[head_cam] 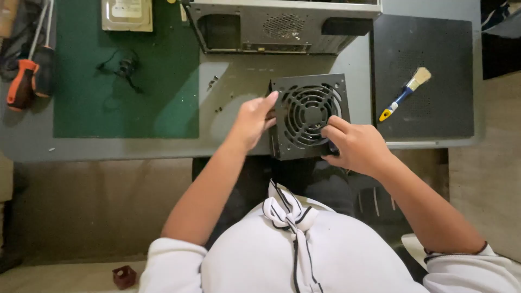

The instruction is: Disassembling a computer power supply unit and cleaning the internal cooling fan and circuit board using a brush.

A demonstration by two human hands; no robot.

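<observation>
A dark grey power supply unit [309, 103] with a round fan grille rests near the table's front edge, grille facing up. My left hand [254, 119] grips its left side, fingertips on the top left corner. My right hand [355, 147] holds its lower right corner, fingers curled over the grille's edge. Both hands clasp the unit between them.
An open grey computer case [282, 27] lies at the back of the grey table [239, 81]. A green mat [125, 87] holds a hard drive [126, 14] and black cables [124, 68]. Screwdrivers [24, 78] lie far left. A blue-handled brush [406, 93] rests on a black panel [429, 70].
</observation>
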